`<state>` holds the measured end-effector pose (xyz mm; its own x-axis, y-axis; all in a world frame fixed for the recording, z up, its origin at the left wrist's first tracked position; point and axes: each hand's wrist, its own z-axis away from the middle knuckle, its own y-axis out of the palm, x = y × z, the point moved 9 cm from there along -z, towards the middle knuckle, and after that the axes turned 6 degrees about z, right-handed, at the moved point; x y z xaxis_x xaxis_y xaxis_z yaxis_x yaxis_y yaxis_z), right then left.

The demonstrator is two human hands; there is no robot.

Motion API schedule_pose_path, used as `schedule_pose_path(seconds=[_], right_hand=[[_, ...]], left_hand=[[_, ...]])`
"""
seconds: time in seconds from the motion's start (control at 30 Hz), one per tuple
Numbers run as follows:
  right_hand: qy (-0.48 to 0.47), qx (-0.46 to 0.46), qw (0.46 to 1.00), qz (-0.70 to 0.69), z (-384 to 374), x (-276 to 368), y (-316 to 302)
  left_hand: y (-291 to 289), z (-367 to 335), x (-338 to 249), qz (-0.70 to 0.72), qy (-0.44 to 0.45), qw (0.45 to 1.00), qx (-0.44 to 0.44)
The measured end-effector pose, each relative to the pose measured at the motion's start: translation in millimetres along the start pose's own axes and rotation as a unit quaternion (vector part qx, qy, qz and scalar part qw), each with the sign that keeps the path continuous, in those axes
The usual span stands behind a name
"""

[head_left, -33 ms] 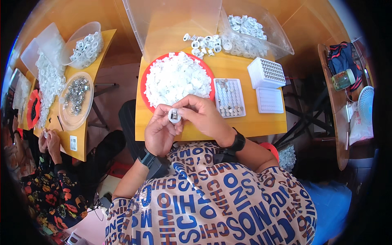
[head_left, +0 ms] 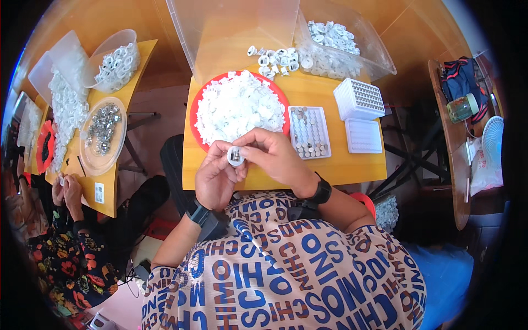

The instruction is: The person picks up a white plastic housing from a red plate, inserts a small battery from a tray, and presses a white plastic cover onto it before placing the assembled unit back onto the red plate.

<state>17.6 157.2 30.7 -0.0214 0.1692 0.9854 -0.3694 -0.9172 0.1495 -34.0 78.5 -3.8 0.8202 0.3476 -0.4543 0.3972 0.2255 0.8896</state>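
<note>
Between my two hands is a small round white plastic housing [head_left: 235, 156] with dark and silvery metal pieces in its middle. My left hand [head_left: 214, 175] is closed on its left side and underside. My right hand [head_left: 273, 157] pinches at its right edge with thumb and forefinger. Just beyond my hands, a red round tray [head_left: 192, 122] is heaped with white plastic pieces [head_left: 239, 107]. To the right of it lies a white compartment tray [head_left: 325, 132] with round silver button cells [head_left: 311, 148] in several of its slots.
A stack of white trays [head_left: 357, 102] with metal pieces stands right, behind an unfilled white tray [head_left: 364, 137]. Loose round white parts [head_left: 278, 59] lie near a clear bin [head_left: 379, 66] at the back. At left, another person's hands [head_left: 69, 192] work at a neighbouring table [head_left: 132, 71].
</note>
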Motion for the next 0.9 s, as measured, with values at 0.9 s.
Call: schedule_pose_path(seconds=[0.9], right_hand=[[-0.071, -0.189, 0.959, 0.200, 17, 31, -95]], left_hand=[[-13, 2, -4, -0.016, -0.013, 0.999, -0.026]])
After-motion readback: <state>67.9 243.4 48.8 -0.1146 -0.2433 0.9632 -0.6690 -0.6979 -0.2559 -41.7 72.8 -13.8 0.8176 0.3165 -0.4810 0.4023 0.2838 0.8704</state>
